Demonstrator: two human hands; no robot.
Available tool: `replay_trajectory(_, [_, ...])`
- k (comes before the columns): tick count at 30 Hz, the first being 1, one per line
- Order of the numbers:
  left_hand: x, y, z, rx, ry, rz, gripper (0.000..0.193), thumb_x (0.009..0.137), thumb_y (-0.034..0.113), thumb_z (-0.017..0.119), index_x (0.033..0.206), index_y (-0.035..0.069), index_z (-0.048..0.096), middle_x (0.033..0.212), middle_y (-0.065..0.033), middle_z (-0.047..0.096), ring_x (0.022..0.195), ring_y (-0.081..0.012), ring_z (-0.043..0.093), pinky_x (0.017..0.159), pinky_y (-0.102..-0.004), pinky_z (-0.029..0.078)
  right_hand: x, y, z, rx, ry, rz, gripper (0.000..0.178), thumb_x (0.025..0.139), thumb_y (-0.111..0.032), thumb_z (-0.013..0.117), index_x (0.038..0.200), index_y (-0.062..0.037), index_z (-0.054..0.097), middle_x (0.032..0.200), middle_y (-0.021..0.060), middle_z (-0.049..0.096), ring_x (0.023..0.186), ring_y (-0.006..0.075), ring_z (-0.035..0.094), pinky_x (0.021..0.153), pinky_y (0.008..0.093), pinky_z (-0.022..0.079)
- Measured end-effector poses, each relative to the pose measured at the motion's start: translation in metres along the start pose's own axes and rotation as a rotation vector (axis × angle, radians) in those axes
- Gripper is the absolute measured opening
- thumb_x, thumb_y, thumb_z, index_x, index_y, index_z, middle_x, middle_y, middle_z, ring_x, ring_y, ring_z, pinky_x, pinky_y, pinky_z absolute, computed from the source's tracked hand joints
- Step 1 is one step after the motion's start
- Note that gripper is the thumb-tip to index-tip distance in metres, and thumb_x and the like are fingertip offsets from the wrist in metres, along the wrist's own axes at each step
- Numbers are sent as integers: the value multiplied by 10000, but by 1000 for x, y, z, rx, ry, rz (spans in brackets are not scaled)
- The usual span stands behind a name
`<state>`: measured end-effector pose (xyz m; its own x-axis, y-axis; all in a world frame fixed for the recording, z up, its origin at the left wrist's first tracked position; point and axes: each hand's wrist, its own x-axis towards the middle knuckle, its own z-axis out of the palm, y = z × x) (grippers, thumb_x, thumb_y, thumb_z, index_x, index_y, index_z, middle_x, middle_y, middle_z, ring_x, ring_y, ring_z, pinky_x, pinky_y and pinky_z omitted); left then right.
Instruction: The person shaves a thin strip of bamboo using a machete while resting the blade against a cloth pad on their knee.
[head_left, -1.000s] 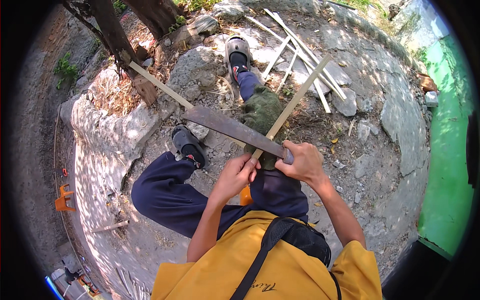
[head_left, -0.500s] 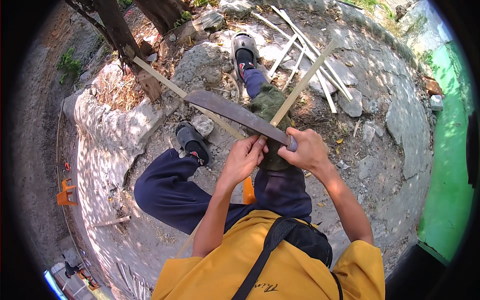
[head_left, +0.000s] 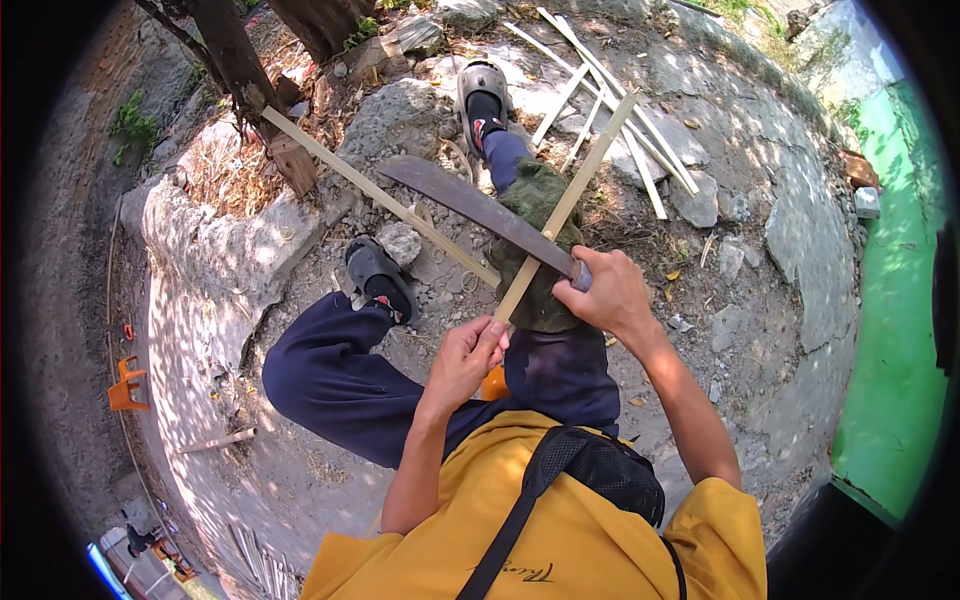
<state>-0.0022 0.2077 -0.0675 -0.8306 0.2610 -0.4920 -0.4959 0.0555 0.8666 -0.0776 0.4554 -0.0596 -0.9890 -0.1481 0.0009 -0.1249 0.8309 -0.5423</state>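
Note:
My right hand (head_left: 612, 288) is wrapped round the handle of a machete (head_left: 475, 212), whose dark blade points to the far left. Under the blade passes a pale wooden strip (head_left: 585, 182), lying slantwise over a dark green cloth pad (head_left: 540, 305) on my right leg. The blade rests across this strip, near the handle. Closer to my body, my left hand (head_left: 465, 360) pinches the strip between thumb and fingers. A second pale strip (head_left: 380, 195) slants from the tree stump to beside the pad; neither hand touches it.
Several pale strips (head_left: 640, 130) lie crossed on the ground beyond my right foot. Tree trunks (head_left: 235, 60) and rocks (head_left: 400, 125) stand at the far left. A green panel (head_left: 895, 300) runs along the right side. An orange plastic object (head_left: 128, 385) is at the left.
My left hand has moved back toward my body, drawing the strip with it under the blade. The machete's tip has swung slightly away; my right hand has hardly moved.

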Motion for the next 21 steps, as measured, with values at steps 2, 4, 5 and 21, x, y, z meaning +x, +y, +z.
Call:
replay_trajectory(2, [-16, -5, -4, 23, 21, -45, 372, 1141, 282, 537, 873, 34, 610, 623, 52, 482, 567, -33, 393, 528, -254, 308, 2, -4, -5, 8, -96, 48, 454, 757, -415, 763, 1007, -36, 780, 739, 244, 718, 759, 432, 735, 768, 512, 603])
replay_trajectory(4, [-37, -10, -10, 24, 25, -62, 369, 1141, 282, 541, 873, 37, 608, 622, 57, 474, 566, -31, 384, 528, -251, 304, 2, 1, -4, 28, -75, 57, 458, 756, -410, 761, 1014, -32, 782, 746, 244, 721, 764, 433, 736, 776, 509, 604])
replay_trajectory(5, [-50, -13, -14, 25, 34, -82, 366, 1140, 283, 545, 872, 41, 606, 621, 61, 466, 566, -29, 376, 527, -247, 299, 2, 3, -4, 52, -58, 65, 462, 755, -405, 759, 1020, -28, 784, 754, 245, 725, 769, 434, 737, 784, 505, 604])
replay_trajectory(21, [-104, 3, -55, 773, 386, 223, 353, 1110, 253, 594, 1322, -28, 605, 992, -121, 728, 870, -212, 725, 837, -340, 579, 11, 0, -8, 193, -152, 163, 454, 753, -388, 747, 1016, -20, 777, 772, 255, 726, 783, 456, 728, 802, 521, 594])
